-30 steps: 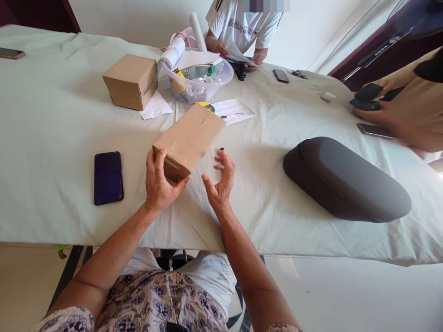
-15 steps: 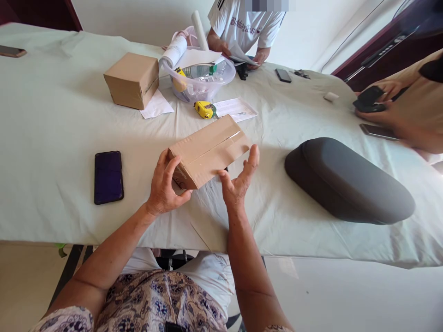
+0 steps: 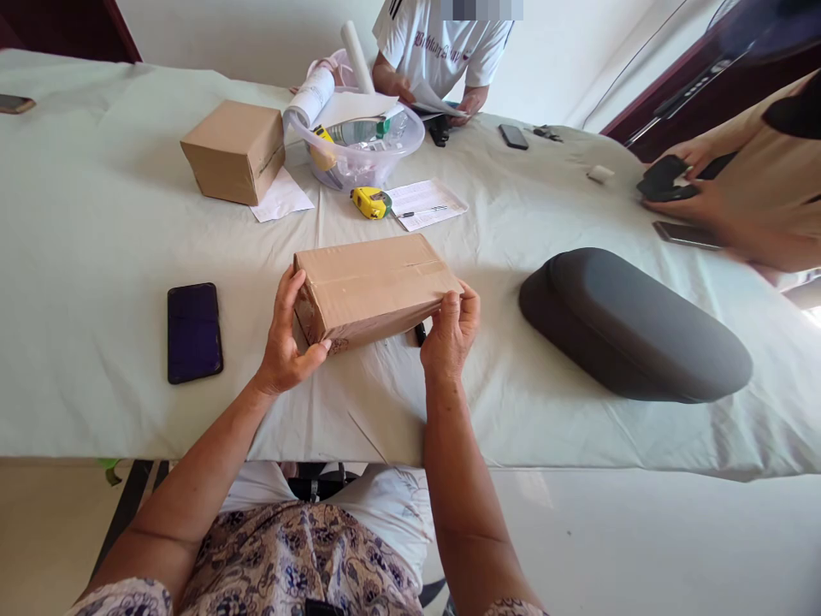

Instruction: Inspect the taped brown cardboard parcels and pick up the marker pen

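- Two boxes: the far box (image 3: 234, 152) beside one basin (image 3: 375, 164), the near box (image 3: 378, 272) between two hands.
- Left hand (image 3: 286, 338) clasped its left end; right hand (image 3: 449, 334) pinched its right.
- Cloth (image 3: 365, 411) stretched between it and the table's front edge (image 3: 577, 462).

Forearms (image 3: 209, 462) extended, left grip (image 3: 287, 340) spread wide, right grip (image 3: 449, 335) pinched

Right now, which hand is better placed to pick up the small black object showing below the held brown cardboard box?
Right, probably: the right hand grips the right end of the brown cardboard box, near the small, partly hidden black object. The left hand holds the opposite end, farther away.
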`<move>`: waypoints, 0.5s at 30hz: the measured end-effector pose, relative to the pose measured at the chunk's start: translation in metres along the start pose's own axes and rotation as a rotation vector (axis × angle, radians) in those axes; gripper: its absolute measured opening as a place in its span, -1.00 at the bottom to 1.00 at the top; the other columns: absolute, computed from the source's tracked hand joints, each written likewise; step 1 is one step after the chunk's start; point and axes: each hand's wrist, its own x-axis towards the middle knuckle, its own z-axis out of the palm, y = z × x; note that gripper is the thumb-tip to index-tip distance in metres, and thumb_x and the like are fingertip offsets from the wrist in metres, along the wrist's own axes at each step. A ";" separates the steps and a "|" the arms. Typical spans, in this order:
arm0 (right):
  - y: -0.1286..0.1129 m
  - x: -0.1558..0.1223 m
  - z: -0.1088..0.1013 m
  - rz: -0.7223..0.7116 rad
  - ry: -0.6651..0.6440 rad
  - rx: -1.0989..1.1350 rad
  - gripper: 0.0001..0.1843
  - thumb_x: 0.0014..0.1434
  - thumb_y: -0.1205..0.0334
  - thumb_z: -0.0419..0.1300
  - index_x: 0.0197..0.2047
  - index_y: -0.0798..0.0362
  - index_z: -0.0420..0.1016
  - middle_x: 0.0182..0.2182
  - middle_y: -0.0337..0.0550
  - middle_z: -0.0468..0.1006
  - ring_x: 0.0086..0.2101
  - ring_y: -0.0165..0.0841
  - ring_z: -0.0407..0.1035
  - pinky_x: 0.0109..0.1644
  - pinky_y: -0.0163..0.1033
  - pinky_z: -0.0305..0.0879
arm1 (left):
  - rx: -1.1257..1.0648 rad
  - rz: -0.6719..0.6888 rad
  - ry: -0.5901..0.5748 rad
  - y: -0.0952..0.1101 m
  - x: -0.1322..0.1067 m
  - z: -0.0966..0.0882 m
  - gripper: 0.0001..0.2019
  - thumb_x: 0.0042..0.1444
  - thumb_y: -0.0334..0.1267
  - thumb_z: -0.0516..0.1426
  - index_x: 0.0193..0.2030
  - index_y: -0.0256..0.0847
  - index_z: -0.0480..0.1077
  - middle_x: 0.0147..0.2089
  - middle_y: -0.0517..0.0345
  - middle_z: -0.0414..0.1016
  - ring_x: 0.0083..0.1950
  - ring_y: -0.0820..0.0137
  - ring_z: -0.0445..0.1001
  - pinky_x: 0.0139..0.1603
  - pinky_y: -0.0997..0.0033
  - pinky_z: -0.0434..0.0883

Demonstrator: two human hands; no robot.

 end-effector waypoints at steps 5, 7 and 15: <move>0.003 -0.003 0.003 -0.121 0.017 -0.131 -0.52 0.18 -0.24 0.22 -0.03 -0.06 0.43 -0.31 -0.31 0.37 -0.29 -0.41 0.33 -0.12 -0.24 0.31 | 0.057 -0.047 0.065 -0.001 0.000 0.001 -0.03 0.18 0.29 0.16 0.57 0.03 -0.19 0.63 -0.17 -0.23 0.63 -0.08 -0.13 0.54 -0.16 0.08; 0.005 -0.009 0.007 -0.209 0.019 -0.190 -0.53 0.17 -0.22 0.23 -0.04 -0.05 0.43 -0.28 -0.28 0.40 -0.31 -0.41 0.32 -0.17 -0.25 0.31 | 0.126 -0.044 0.147 -0.001 0.002 -0.001 0.02 0.09 0.37 0.19 0.56 0.00 -0.10 0.58 -0.22 -0.08 0.59 -0.11 0.00 0.49 -0.13 0.19; 0.001 -0.034 0.021 -0.528 -0.053 -0.351 -0.64 0.27 0.04 0.24 0.11 -0.11 0.37 0.04 -0.09 0.45 0.06 -0.23 0.39 0.03 -0.09 0.36 | 0.501 0.072 0.446 0.010 0.009 -0.004 -0.27 0.23 0.11 0.19 0.44 -0.13 0.14 0.26 -0.18 0.29 0.30 0.07 0.37 0.24 0.02 0.44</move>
